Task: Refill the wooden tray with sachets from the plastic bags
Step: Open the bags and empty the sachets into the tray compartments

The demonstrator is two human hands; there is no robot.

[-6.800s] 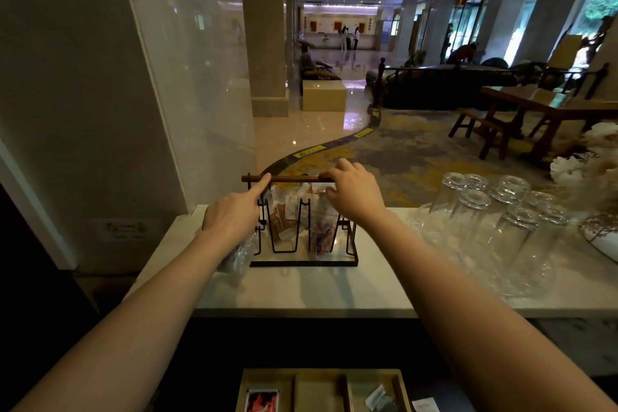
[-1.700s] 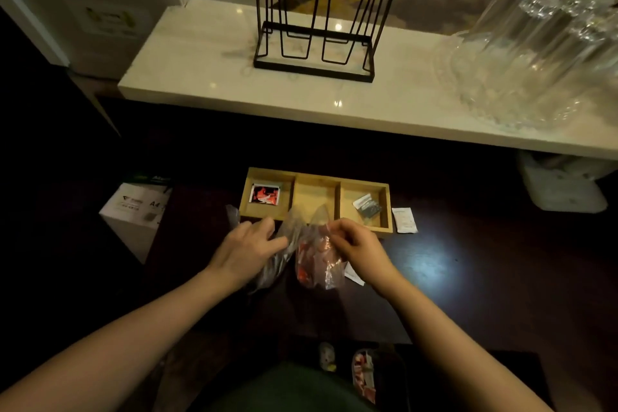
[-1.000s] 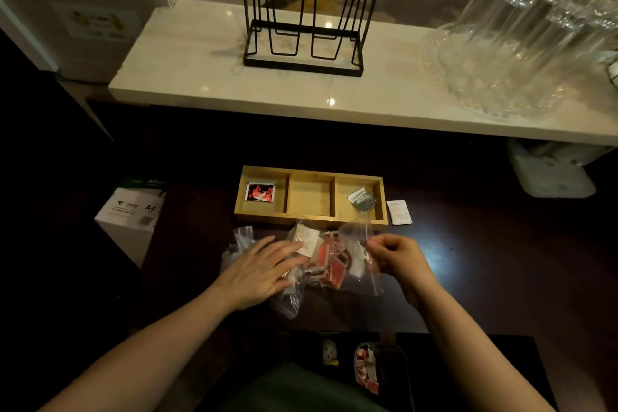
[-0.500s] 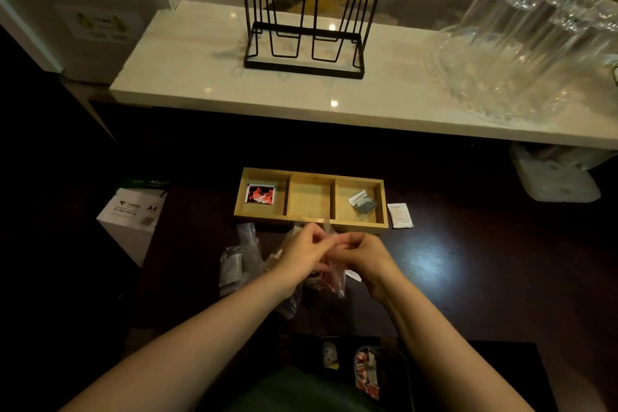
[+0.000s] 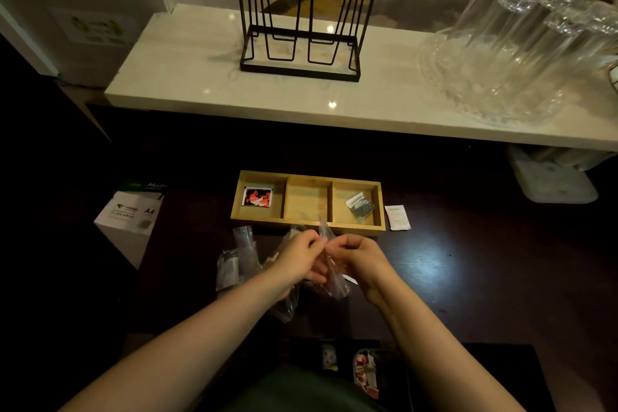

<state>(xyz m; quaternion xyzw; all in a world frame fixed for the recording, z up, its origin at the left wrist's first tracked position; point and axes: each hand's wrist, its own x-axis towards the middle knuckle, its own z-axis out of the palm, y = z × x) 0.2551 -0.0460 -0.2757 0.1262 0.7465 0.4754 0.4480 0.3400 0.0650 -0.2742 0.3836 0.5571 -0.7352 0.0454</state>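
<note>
Our left hand [image 5: 301, 256] and right hand [image 5: 359, 256] meet fingertip to fingertip, both pinched on the top edge of one clear plastic bag [image 5: 329, 273], thin, crinkled and glossy; its contents are too dim to tell. Just left of our left hand lie further clear bags [image 5: 235, 261], crumpled and soft, on the dark table [image 5: 468, 271], whose top is smooth and faintly reflective.

Just beyond our fingers sits the wooden tray [image 5: 307, 229], pale, rectangular, in three compartments: a red and black sachet [image 5: 257, 196] in the left, nothing in the middle, a grey sachet [image 5: 360, 205] in the right, lettering unreadable. A white sachet [image 5: 397, 217] lies on the table just beside the tray's right end.

To the far left, a white carton [image 5: 128, 222] marked "A4". Above, a pale stone shelf [image 5: 200, 77] bears a black wire rack [image 5: 301, 43] and upturned clear glasses [image 5: 521, 43].
</note>
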